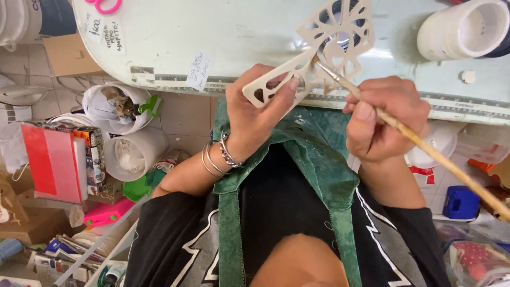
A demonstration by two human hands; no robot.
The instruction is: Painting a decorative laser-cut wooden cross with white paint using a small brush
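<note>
My left hand, with silver bracelets at the wrist, grips the lower end of a cream-coloured cut-out ornament with openwork holes, held up over the table's near edge. My right hand holds a long wooden-handled paintbrush like a pen. The brush tip touches the middle of the ornament, where its narrow stem meets the wide lacy top.
A white table with a ruler strip along its edge lies ahead, with pink scissors and a white cup on it. Below on the left are bags, boxes and a white bucket. A blue box sits at the right.
</note>
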